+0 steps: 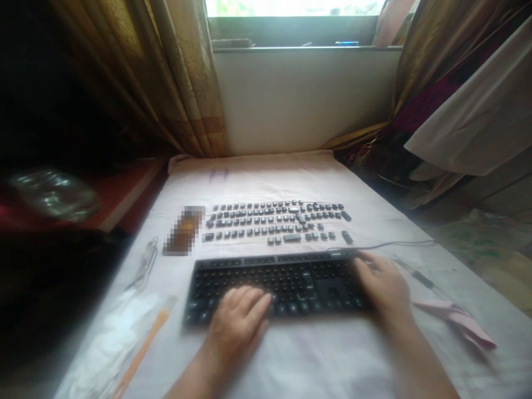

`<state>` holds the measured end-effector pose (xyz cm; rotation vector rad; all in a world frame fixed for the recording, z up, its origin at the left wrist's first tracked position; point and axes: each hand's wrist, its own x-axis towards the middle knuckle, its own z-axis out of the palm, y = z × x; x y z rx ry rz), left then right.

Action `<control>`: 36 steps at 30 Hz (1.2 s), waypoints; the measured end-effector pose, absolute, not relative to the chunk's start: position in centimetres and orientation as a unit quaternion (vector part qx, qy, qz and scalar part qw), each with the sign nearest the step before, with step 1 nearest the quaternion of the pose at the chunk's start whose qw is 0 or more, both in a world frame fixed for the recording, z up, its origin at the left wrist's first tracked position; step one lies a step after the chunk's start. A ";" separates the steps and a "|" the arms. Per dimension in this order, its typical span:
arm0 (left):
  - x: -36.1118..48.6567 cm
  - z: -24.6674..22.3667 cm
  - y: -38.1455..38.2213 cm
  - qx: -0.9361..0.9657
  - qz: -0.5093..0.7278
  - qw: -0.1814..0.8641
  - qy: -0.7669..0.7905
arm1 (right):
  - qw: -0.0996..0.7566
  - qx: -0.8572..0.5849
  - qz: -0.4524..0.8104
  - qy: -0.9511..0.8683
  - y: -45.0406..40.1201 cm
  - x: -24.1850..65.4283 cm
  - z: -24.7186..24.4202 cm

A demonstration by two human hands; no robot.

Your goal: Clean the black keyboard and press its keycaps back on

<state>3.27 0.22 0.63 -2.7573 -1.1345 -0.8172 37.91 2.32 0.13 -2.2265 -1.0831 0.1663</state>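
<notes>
A black keyboard [257,280] lies on the white cloth, most of its keycaps off and a few still along its bottom edge. My left hand [241,313] rests over its lower left-middle part, fingers laid out flat, with nothing seen in it. At the keyboard's right end is my right hand [382,280], blurred; its fingers reach the top right corner, and whether they hold something cannot be made out. Behind the keyboard, loose black keycaps [291,238] are laid out in rows.
An orange-handled brush [143,343] and eyeglasses [147,260] lie at the left, beside a pixelated brown object [185,230]. To the right are a thin dark tool [421,279], a pink cloth [461,321] and the cable [390,244]. Curtains frame the window.
</notes>
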 end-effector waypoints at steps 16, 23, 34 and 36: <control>3.3 0.2 0.2 -0.886 -0.280 0.028 -0.369 | 0.383 -0.817 0.114 -0.415 1.9 39.0 0.0; 3.4 0.7 0.1 -0.884 -0.278 0.032 -0.376 | 0.366 -0.822 0.073 -0.430 2.5 39.0 -0.8; 3.3 0.9 -0.1 -0.884 -0.285 0.020 -0.369 | 0.351 -0.825 0.016 -0.442 2.2 38.2 0.3; 3.5 1.0 0.0 -0.887 -0.284 0.009 -0.364 | 0.355 -0.802 -0.030 -0.479 2.6 37.1 1.4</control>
